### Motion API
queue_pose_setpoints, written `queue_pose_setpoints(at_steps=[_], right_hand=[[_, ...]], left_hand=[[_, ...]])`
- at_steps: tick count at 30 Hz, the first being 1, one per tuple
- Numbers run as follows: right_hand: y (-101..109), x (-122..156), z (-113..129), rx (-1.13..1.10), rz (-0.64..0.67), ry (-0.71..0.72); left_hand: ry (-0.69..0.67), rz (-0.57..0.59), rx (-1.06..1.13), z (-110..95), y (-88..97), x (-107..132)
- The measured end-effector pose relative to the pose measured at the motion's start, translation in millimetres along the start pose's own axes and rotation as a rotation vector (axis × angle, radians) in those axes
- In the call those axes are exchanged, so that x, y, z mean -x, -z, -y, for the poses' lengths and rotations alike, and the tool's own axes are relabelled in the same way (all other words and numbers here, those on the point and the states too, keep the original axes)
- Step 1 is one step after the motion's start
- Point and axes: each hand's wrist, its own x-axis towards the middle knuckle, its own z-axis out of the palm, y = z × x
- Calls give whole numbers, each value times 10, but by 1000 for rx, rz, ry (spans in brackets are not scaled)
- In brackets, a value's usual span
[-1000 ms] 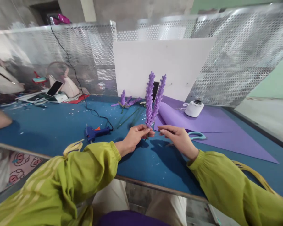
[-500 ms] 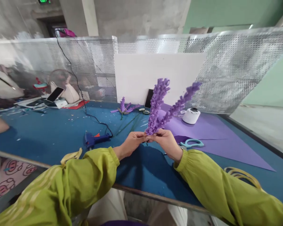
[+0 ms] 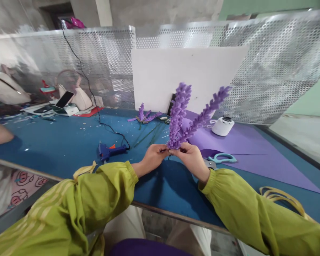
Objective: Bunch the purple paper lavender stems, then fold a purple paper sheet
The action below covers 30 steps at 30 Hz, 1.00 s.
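Two fluffy purple lavender sprigs (image 3: 180, 110) spread in a V above my hands, one upright and one leaning right. My left hand (image 3: 154, 157) pinches their lower end from the left. From the other side, my right hand (image 3: 192, 158) closes thumb and fingers on the same base. A short dark stem tip pokes out beneath the fingertips. Teal-handled scissors (image 3: 224, 158) lie just right of my right hand, partly over purple paper (image 3: 245, 142). The blue glue gun (image 3: 110, 151) rests on the table to the left of my hands.
Behind the hands, a smaller purple flower bunch (image 3: 144, 115) and green stems (image 3: 149, 135) lie on the blue table (image 3: 69, 142). A white spool (image 3: 223, 126) stands on the paper. The black cord (image 3: 89, 85) runs up the mesh partition (image 3: 112, 64). Another person's arm (image 3: 0, 131) rests far left.
The view has tilted down slightly and shifted, so the scene sits higher and the outer table items a little to the right. Both hands keep their pinch at the sprigs' base.
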Motion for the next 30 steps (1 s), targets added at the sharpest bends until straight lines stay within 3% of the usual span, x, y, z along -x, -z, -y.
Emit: queue_pose_setpoints(at_steps=[12, 22, 30], right_hand=[[61, 26, -33, 17, 71, -32], [54, 20, -35, -81, 140, -161], [-28, 75, -15, -202, 193, -242]], left_hand=[[46, 25, 99, 28, -35, 8], [76, -120, 115, -97, 23, 9], [148, -119, 153, -74, 21, 12]])
